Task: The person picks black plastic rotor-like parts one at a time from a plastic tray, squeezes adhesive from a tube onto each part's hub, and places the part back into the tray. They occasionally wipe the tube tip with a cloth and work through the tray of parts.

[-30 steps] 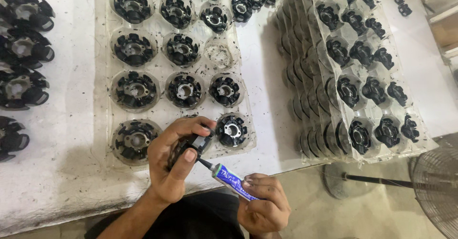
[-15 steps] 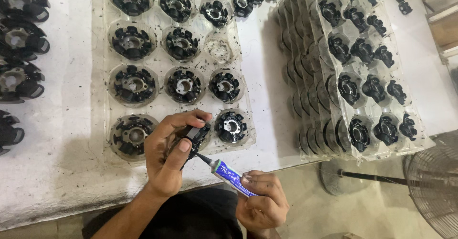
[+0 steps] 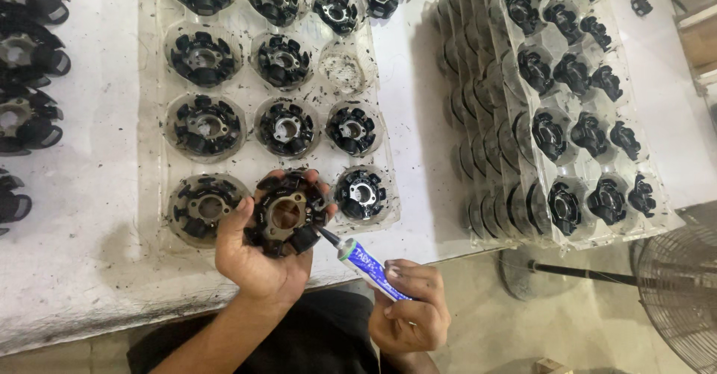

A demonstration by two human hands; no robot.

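While left fingers (image 3: pixel 246 213) curl round a black stator (image 3: pixel 285 213), right fingers (image 3: pixel 399 273) pinch a glue tube (image 3: pixel 370 263).

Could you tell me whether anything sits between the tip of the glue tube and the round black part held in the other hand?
Nothing visible does. The tube's nozzle reaches the edge of the black part in the left hand; the right hand holds the tube from behind.
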